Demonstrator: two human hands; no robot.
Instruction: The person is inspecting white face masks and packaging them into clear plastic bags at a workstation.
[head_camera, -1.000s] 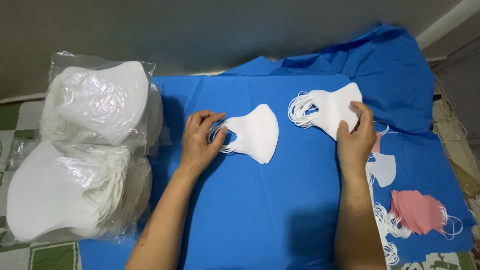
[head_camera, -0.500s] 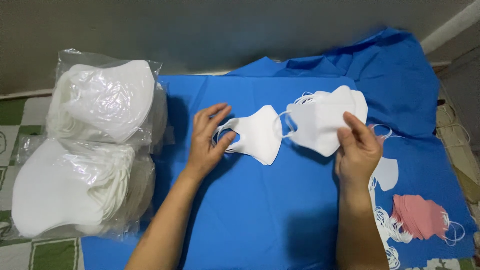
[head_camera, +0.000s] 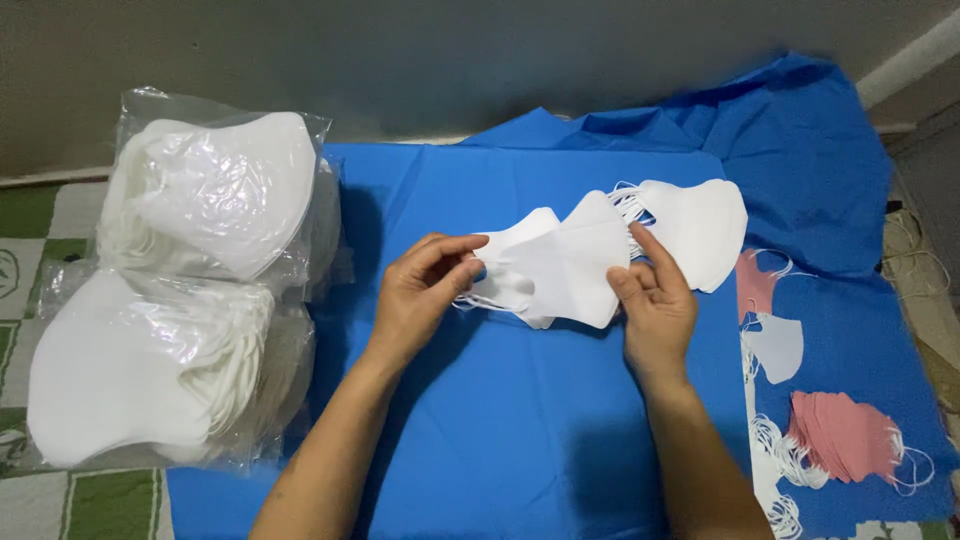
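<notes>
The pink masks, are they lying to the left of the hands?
No, the pink masks lie on the blue cloth to the right of both hands, near the lower right corner.

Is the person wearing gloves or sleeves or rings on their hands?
No. The left hand and right hand are bare, with no gloves, rings or watch showing. Both forearms are uncovered too, right down to the picture's bottom edge. The fingernails look short and unpainted.

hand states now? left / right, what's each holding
Left hand: fingers pinched shut on the left end of the white masks.
Right hand: fingers shut on the right edge of the same white masks, held over the blue cloth.
</notes>
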